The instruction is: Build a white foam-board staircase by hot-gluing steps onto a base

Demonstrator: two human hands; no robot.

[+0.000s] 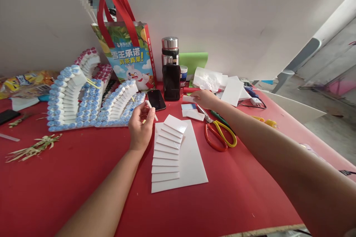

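My left hand (141,124) is closed on a small white card (151,110), which it holds nearly edge-on, left of a white board (193,159). On that board lies a stepped, fanned row of white cards (167,153), each overlapping another. Farther back, my right hand (207,98) has its fingers closed at the end of another white card (189,99); its fingertips are partly hidden. Just in front of it are a white card piece (193,114) and a blue-and-white card (188,106). Scissors with red and yellow handles (219,133) lie beneath my right forearm.
Stacks of blue-and-white folded pieces (66,100) stand at the left beside a shopping bag (130,55). A phone (156,100) lies before an upright dark phone (171,83) and a steel flask (170,48). White sheets (232,90) and a charger (256,101) are at right.
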